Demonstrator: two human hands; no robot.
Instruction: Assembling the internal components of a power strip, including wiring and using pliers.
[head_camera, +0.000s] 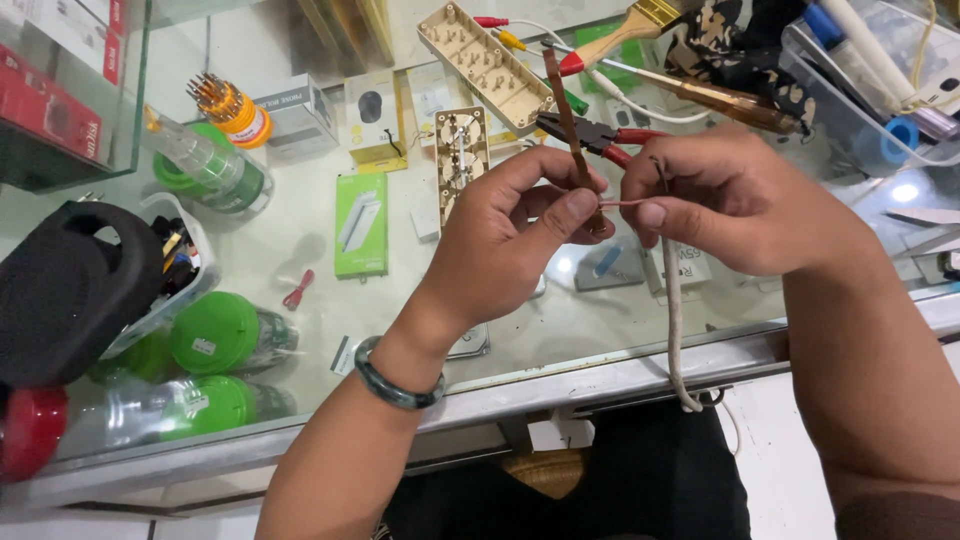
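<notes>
Wire end (622, 203) held taut above the glass counter (300, 250), between both hands | left hand (520, 235) pinched on a brown strip (568, 120) and the wire | right hand (730, 200) pinched on the cable (675, 320), which hangs over the counter edge | step judged: conductor being joined to strip | next: firm grip needed; pliers (590, 133) lying near behind.

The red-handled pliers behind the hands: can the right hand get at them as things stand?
Probably, once freed: the pliers lie uncovered just beyond the right hand, but it is pinching a thin wire with the left hand.
</notes>
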